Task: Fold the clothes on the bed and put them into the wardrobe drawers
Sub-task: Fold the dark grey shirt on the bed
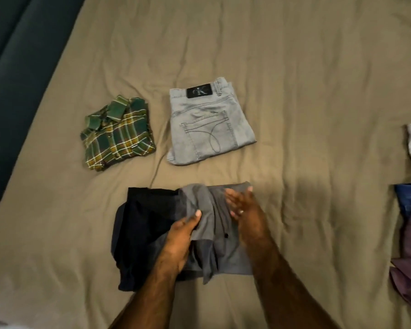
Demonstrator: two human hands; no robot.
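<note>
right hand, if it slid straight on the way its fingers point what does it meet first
The right hand lies flat on the grey garment, fingers pointing up the bed. Past the garment's far edge comes bare sheet, then probably the folded grey jeans, though it might pass just right of them.

A bed [294,67] is filling nearly the whole view, covered in a tan sheet [223,39] that is creasing into long shallow wrinkles running away from the viewer. Along the left edge, well apart from the middle of the bed, a dark teal upholstered frame [7,67] is running diagonally from the top down to the lower left, padded in soft ridges. Warm, dim light is falling from above, leaving the sheet evenly lit and casting soft shadows in the folds. No wall, floor or window is showing.
</note>
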